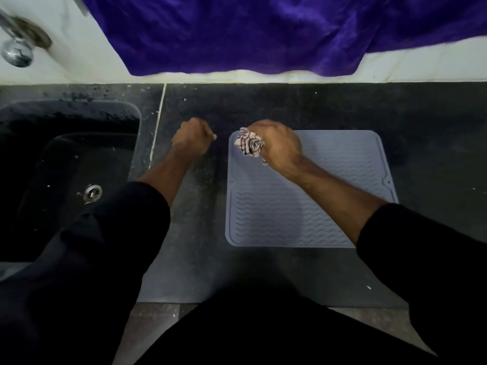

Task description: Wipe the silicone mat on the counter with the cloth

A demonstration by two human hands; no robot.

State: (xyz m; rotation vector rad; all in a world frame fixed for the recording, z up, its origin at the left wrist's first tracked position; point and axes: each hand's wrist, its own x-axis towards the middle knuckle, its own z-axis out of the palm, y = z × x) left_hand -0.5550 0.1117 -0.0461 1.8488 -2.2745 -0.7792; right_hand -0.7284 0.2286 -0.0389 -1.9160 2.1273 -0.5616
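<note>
Nearest me, my dark sleeves run forward over the dark stone counter, and between them the near edge of the grey silicone mat lies flat, its wavy ribs and raised rim plain to see. I judge the mat light, floppy and a little grippy on the stone, so it may creep or buckle if I push hard; a steadying press near its edge would hold it, not a pinch.

Further out, my right hand is curled tight round a bunched cloth, pale with dark stripes, which pokes out on the thumb side. The wad sits at the mat's far left corner, low over it or touching; I cannot tell which. The cloth looks soft, thin and light, so it will squash to the ribs easily, and balled in the fist is a fair hold for scrubbing. Most of the mat lies toward me and to the right of this grip.

My left hand is off the mat, just beside its left edge over bare counter, fingers curled into a loose fist holding nothing I can see.

To the left is the black sink with its drain. Beyond, a purple towel hangs down the pale wall, and a chrome tap shows, blurred.
</note>
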